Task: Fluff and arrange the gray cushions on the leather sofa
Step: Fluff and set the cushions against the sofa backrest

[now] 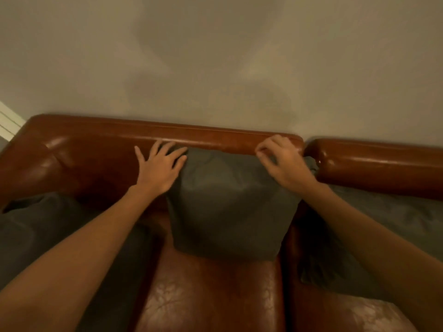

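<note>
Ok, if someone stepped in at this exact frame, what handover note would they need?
Left hand: open, fingers spread flat on the top left corner of the middle gray cushion.
Right hand: fingers curled, pinching that cushion's top right corner.
The middle cushion stands upright against the leather sofa backrest, roughly centered on its seat.
A left cushion lies slumped on the seat; a right cushion leans by the next backrest section.
Done: middle cushion placed. Left: finish squaring its corners, then fluff and stand the two side cushions.
</note>
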The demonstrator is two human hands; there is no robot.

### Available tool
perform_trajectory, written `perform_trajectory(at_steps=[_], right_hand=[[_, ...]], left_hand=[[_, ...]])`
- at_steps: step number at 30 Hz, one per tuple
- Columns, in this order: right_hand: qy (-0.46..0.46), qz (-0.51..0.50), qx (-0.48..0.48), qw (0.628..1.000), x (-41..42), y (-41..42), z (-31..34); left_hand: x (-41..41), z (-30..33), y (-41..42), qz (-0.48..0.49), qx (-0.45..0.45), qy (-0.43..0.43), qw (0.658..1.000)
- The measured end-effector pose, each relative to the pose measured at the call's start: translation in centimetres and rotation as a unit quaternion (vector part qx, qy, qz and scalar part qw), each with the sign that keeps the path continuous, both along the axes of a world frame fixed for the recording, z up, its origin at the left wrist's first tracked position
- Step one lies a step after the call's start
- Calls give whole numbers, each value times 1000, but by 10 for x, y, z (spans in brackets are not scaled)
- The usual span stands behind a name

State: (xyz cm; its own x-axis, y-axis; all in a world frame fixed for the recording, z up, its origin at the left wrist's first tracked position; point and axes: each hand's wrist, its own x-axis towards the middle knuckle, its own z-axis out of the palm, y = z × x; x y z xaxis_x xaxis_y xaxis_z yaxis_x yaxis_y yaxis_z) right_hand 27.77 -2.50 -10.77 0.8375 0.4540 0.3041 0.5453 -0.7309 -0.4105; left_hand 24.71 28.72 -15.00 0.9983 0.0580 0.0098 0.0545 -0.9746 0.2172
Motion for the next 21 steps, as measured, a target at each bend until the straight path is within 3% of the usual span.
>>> perform_trajectory(at_steps=[3, 6, 8, 13, 21], right_hand=[[80, 33, 25, 996, -3, 71, -13], [169, 42, 9, 985, -14, 123, -24], [183, 17, -45, 982, -21, 145, -29], [147, -9, -166, 975, -35, 152, -39], [51, 21, -186, 981, -46, 114, -53]], left_hand=[[0, 4, 26, 75, -184, -42, 979], [2, 10, 28, 188, -378, 60, 904], [6, 14, 30, 219, -442, 86, 865], [11, 12, 35, 244, -400, 56, 881], [-4, 26, 29, 182, -389, 9, 903]])
